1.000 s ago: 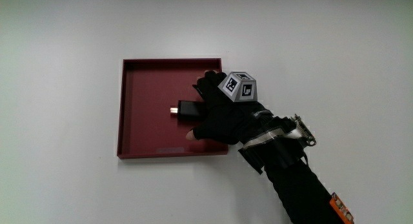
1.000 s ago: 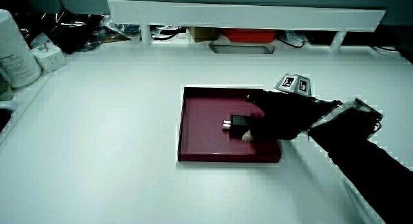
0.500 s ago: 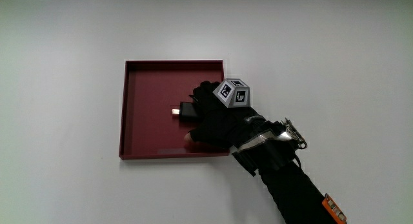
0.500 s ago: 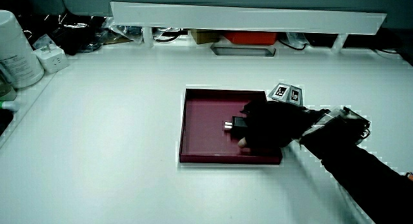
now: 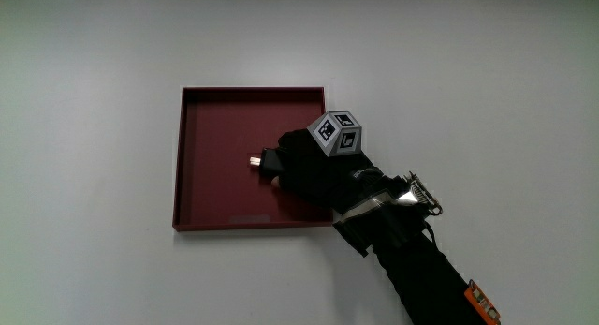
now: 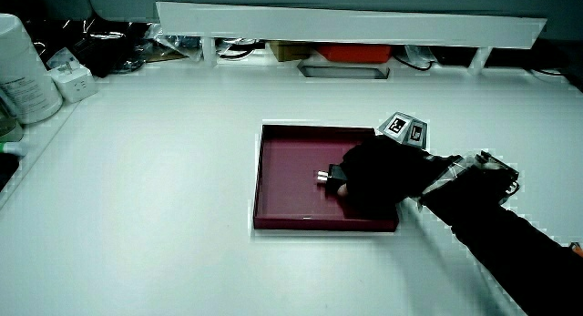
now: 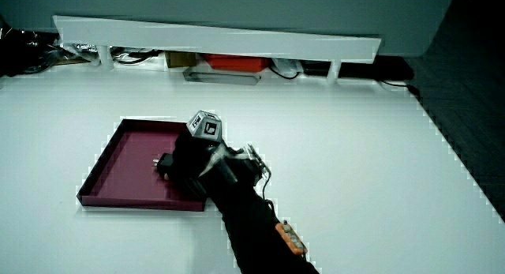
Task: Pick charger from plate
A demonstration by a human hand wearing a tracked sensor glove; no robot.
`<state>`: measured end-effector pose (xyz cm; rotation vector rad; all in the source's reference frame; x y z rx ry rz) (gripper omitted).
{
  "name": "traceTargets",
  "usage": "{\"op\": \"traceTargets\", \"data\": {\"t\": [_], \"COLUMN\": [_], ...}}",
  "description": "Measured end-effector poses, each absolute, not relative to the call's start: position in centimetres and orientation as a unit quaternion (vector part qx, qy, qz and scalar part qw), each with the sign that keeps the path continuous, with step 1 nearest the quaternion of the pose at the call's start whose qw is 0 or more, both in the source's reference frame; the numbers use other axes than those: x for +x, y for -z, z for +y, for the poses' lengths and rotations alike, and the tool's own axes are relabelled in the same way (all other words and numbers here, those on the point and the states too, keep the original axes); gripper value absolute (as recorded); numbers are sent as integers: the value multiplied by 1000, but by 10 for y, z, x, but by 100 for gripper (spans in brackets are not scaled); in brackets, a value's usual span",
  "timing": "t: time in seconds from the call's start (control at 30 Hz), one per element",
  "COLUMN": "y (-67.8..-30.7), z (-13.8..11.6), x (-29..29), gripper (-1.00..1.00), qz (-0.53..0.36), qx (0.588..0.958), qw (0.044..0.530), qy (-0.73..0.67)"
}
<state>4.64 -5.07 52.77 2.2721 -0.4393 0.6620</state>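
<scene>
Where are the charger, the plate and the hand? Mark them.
charger (image 5: 264, 161): main view, dark body just past the metal plug.
plate (image 5: 220, 138): main view, bare red floor.
hand (image 5: 304, 166): main view, glove's back, grip closed around the charger.

Hand (image 5: 309, 170) — black glove, grey patterned cube (image 5: 338, 133) on back; black forearm sleeve — orange tag.

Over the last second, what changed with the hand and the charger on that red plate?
The hand has closed over the charger; its fingers, earlier spread beside it, now wrap it, leaving only the metal plug end showing. The charger has not visibly left the plate, and the plate stayed put.
</scene>
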Motion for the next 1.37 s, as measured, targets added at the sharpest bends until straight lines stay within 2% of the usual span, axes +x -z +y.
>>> {"op": "traceTargets", "data": {"t": [0.53, 0.97, 1.2, 1.23, 1.37], "y": [-516, -441, -395, -399, -390], "z": [-49, -38, -16, -12, 3], "x": [45, 33, 21, 19, 11], "gripper": [100, 100, 100, 100, 100], "qz": [-197, -269, -324, -333, -354], "qx": [884, 880, 859, 863, 843], "qw": [334, 277, 262, 252, 271], "qy": [-262, -275, -297, -283, -300]}}
